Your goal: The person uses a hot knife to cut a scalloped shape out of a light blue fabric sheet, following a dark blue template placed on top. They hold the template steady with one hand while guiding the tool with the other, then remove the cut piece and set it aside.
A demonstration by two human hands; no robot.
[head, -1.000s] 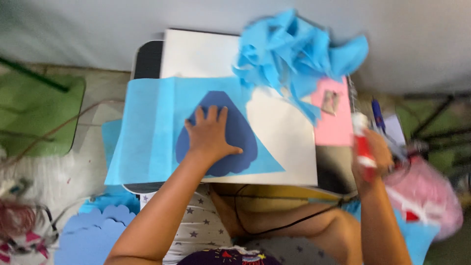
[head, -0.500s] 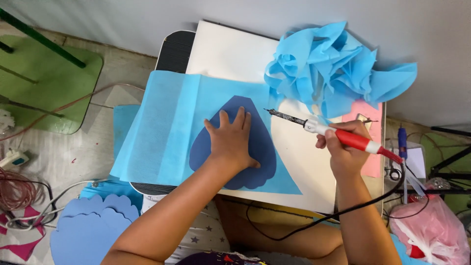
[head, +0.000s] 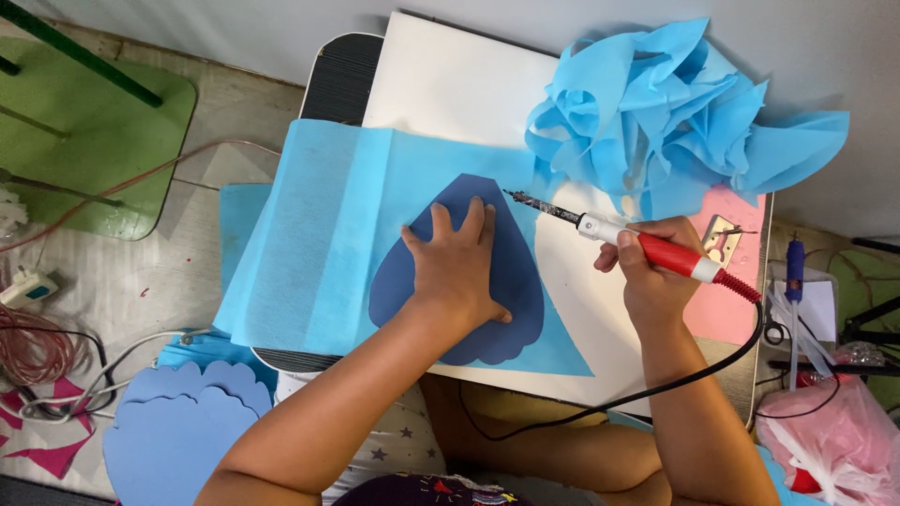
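While left hand (head: 457, 265) flattens template (head: 514, 281), right hand (head: 653, 281) grips soldering iron (head: 647, 245)

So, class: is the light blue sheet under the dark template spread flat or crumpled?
Spread flat. The light blue sheet lies smooth across the white board, with the left hand pressing the dark blue template onto it.

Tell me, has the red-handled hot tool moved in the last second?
Yes. The red-handled tool in the right hand came left from the white board's right edge; its tip now sits near the dark blue template.
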